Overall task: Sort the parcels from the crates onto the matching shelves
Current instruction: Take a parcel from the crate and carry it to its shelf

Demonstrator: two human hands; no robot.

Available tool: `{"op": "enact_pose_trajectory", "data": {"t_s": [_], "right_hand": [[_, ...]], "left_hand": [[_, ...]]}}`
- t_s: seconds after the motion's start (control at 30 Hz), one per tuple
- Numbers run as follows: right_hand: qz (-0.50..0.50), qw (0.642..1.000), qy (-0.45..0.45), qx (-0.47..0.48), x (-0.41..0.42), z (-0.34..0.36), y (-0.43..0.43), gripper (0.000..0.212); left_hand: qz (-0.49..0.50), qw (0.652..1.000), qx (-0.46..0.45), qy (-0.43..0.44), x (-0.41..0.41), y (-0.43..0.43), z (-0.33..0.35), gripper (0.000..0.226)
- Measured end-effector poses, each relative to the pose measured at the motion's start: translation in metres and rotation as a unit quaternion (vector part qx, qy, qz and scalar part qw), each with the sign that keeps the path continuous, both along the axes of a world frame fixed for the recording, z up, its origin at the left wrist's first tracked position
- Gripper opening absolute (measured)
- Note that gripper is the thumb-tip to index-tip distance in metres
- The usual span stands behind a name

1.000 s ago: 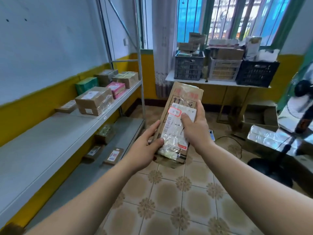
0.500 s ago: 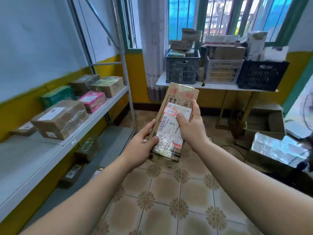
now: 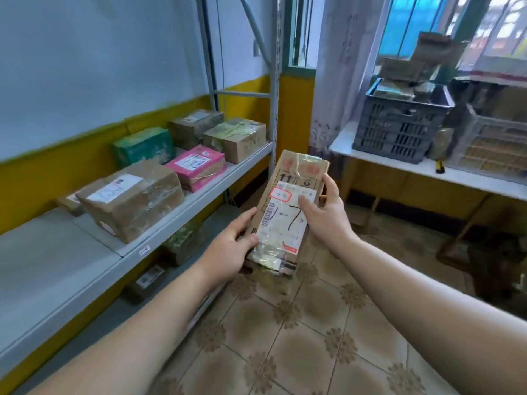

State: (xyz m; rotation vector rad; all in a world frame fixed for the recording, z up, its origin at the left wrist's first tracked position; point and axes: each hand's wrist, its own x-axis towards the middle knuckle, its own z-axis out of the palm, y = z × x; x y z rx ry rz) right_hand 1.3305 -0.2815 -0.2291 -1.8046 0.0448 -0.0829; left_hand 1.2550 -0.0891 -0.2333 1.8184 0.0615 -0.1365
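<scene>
I see a small parcel sorting room: grey metal shelves (image 3: 182, 208) carry taped, labelled parcels (image 3: 134, 201), and plastic crates (image 3: 399, 129) of more sit on a bench (image 3: 343, 143).

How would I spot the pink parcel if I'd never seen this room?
Look at the grey metal shelving rack along the left wall, upper shelf. Between the big brown taped cardboard box and a smaller brown carton lies the flat pink parcel. It is the only bright pink one, with a white label on top.
</scene>
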Motion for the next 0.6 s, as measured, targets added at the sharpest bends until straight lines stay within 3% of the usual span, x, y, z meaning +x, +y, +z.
{"op": "enact_pose_trajectory", "data": {"t_s": [0.23, 0.43, 0.5, 0.6], "right_hand": [[0.004, 0.988, 0.045, -0.149, 0.124, -0.019, 0.018, 0.081], [0.133, 0.959, 0.054, -0.245, 0.195, -0.035, 0.032, 0.072], [0.196, 0.914, -0.004, -0.356, 0.216, -0.038, 0.036, 0.07], [0.348, 0.778, -0.11, -0.51, 0.249, -0.041, 0.038, 0.077]], "left_hand": [[0.022, 0.996, 0.006, 0.089, 0.1, 0.05, -0.012, 0.042], [0.07, 0.99, 0.028, 0.12, 0.155, 0.069, -0.03, 0.042], [0.094, 0.987, 0.038, 0.126, 0.169, 0.071, -0.037, 0.042], [0.135, 0.98, 0.07, 0.131, 0.191, 0.067, -0.043, 0.039]]}}
